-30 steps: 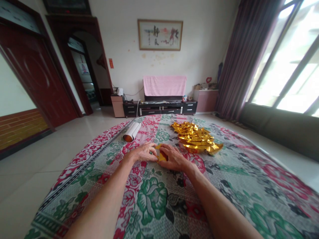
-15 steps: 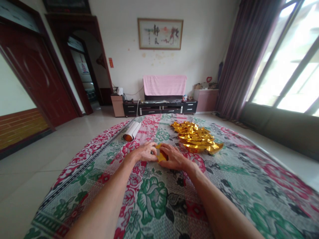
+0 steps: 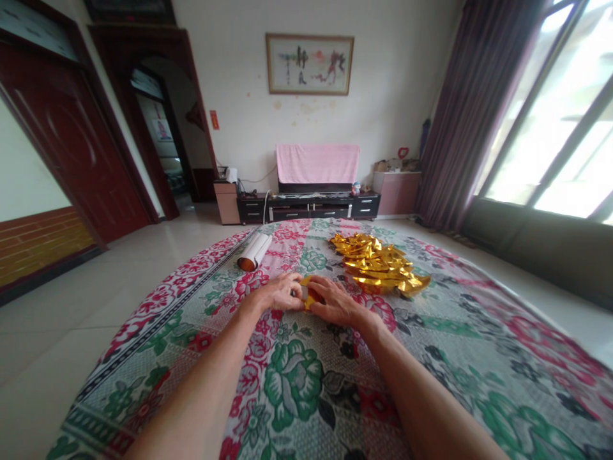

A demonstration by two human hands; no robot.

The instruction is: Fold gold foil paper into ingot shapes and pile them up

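Observation:
Between my hands, low over the tablecloth, is a small piece of gold foil paper, partly folded, with a pale patch showing near my left fingers. My left hand pinches its left side, the fingers curled. Over its right side bends my right hand, fingers pressed down on the paper. The fingertips hide much of the folds. To the right of my hands lies a heap of folded gold foil paper pieces, boat-shaped with pointed ends. A roll of paper, white outside and gold inside, rests beyond my left hand.
A flowered tablecloth in red, green and grey covers the round table. Behind it stands a low black cabinet with a pink cloth draped above. A curtain and window are at right, a dark red door at left.
My right fingers have shifted slightly over the gold foil paper, covering more of its right side. Both hands stay in nearly the same place; the heap and the roll have not moved.

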